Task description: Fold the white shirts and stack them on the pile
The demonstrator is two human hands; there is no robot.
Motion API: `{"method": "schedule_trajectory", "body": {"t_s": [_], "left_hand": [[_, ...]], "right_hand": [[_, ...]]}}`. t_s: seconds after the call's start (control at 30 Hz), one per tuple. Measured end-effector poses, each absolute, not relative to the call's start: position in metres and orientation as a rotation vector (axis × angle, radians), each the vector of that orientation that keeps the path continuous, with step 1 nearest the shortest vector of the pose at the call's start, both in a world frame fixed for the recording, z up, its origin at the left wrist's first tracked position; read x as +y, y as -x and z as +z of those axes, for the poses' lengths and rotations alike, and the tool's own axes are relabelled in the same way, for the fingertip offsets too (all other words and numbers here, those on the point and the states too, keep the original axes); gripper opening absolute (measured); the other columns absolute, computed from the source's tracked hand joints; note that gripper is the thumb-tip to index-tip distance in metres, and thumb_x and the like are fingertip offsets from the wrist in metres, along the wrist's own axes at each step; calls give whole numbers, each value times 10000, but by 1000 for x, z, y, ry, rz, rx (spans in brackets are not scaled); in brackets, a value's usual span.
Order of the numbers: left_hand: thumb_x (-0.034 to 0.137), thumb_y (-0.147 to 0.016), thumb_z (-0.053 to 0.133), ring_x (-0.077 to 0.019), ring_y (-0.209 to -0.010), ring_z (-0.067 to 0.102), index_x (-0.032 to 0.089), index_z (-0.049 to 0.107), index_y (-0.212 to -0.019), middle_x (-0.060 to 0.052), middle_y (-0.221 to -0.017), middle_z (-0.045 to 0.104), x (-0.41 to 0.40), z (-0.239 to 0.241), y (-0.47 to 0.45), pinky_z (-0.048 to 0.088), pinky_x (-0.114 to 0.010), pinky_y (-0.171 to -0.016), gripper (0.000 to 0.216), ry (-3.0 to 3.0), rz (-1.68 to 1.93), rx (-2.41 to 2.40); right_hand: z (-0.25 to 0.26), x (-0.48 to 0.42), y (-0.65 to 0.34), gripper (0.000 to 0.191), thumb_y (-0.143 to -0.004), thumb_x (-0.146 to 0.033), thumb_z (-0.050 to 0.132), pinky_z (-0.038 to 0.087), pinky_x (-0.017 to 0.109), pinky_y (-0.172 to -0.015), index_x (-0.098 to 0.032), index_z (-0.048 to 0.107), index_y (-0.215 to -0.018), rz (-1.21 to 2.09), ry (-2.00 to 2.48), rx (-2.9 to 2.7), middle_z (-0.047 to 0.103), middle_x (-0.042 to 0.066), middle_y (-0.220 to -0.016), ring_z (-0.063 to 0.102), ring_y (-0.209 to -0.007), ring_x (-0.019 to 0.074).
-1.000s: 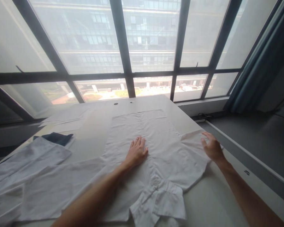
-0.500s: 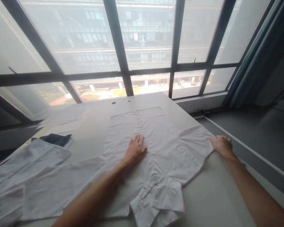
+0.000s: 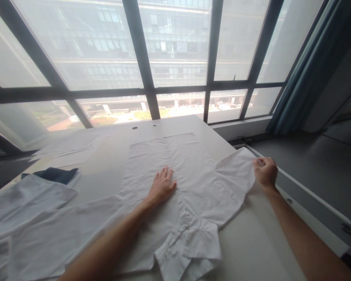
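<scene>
A white short-sleeved shirt (image 3: 175,168) lies spread flat on the pale table (image 3: 251,242), collar toward me. My left hand (image 3: 161,186) rests flat on the shirt's middle, fingers stretched out along the button line. My right hand (image 3: 265,171) is closed on the outer edge of the shirt's right sleeve (image 3: 236,169) and holds that edge raised a little off the table, near the table's right edge.
More white cloth (image 3: 32,218) lies at the left, with a dark blue piece (image 3: 57,175) beside it. Paper-like white sheets (image 3: 73,144) lie at the back left. Windows stand behind the table; a blue curtain (image 3: 304,70) hangs at the right, above a grey floor.
My right hand moved from lying open on the sleeve out to its edge, closed on it and lifted it slightly. My left hand has stayed flat on the shirt.
</scene>
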State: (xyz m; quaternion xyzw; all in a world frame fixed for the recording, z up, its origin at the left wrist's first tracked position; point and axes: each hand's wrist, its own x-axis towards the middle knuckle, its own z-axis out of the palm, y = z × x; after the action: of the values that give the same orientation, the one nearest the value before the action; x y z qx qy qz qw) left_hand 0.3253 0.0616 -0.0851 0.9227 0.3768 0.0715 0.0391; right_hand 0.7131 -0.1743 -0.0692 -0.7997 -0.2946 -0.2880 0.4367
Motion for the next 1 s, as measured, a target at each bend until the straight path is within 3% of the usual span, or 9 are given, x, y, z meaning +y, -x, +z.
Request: {"method": "schedule_trajectory", "body": {"t_s": [0.1, 0.27, 0.37, 0.5, 0.57, 0.67, 0.77, 0.87, 1.0], "left_hand": [[361, -982, 388, -301, -1515, 228, 85, 373, -1525, -188, -1622, 277, 63, -87, -326, 189, -483, -1219, 609, -2835, 222, 1153], [364, -981, 387, -301, -1512, 237, 89, 384, -1517, -193, -1618, 283, 64, -87, -325, 198, -489, -1215, 602, -2830, 249, 1140], [363, -979, 388, -299, -1511, 240, 95, 389, -1513, -189, -1618, 286, 63, -87, -325, 199, -488, -1215, 598, -2832, 248, 1145], [359, -978, 389, -302, -1509, 246, 90, 391, -1513, -191, -1616, 292, 64, -87, -325, 202, -488, -1214, 599, -2837, 237, 1143], [361, -978, 391, -303, -1508, 248, 93, 396, -1511, -190, -1616, 292, 65, -87, -326, 205, -489, -1212, 597, -2839, 233, 1143], [367, -982, 379, -303, -1509, 243, 87, 393, -1514, -188, -1619, 287, 66, -87, -326, 205, -487, -1212, 601, -2848, 223, 1147], [376, -986, 363, -297, -1511, 239, 87, 385, -1519, -183, -1621, 287, 67, -88, -325, 194, -475, -1215, 607, -2860, 216, 1148], [382, -987, 355, -296, -1511, 240, 90, 384, -1521, -180, -1621, 289, 67, -89, -325, 189, -473, -1216, 609, -2867, 211, 1149], [379, -989, 351, -305, -1512, 235, 79, 374, -1524, -189, -1622, 280, 68, -91, -326, 190, -484, -1212, 614, -2864, 204, 1151]], "right_hand": [[-48, -172, -681, 230, -850, -380, 587, 508, 358, -768, -172, 683, -845, -617, 1814, -888, 670, 107, -886, 611, -842, 244], [-42, -166, -643, 309, -917, -443, 566, 524, 323, -669, -186, 738, -929, -41, 1705, -1285, 742, 90, -933, 662, -794, 226], [-56, -164, -657, 328, -917, -399, 526, 532, 354, -714, -161, 738, -996, -140, 1833, -1105, 755, 114, -953, 672, -793, 245], [-78, -171, -699, 412, -879, -297, 496, 466, 449, -969, -78, 684, -1173, -385, 2245, -812, 678, 219, -1192, 617, -1095, 327], [-88, -176, -713, 491, -889, -345, 513, 429, 506, -1009, -42, 632, -1256, -347, 2484, -688, 601, 275, -1296, 539, -1223, 386], [-98, -177, -718, 586, -903, -420, 530, 417, 539, -1011, -29, 566, -1340, -205, 2664, -627, 564, 310, -1316, 510, -1261, 414], [-104, -171, -711, 592, -927, -443, 511, 353, 588, -1061, -119, 522, -1422, -135, 2665, -745, 550, 282, -1359, 470, -1326, 401], [-107, -165, -704, 513, -944, -467, 488, 276, 655, -1093, -207, 586, -1376, -94, 2649, -848, 495, 243, -1454, 391, -1399, 409], [-109, -161, -701, 396, -939, -335, 483, 213, 707, -1112, -159, 669, -1241, -99, 2571, -938, 507, 241, -1463, 365, -1430, 401]]}}
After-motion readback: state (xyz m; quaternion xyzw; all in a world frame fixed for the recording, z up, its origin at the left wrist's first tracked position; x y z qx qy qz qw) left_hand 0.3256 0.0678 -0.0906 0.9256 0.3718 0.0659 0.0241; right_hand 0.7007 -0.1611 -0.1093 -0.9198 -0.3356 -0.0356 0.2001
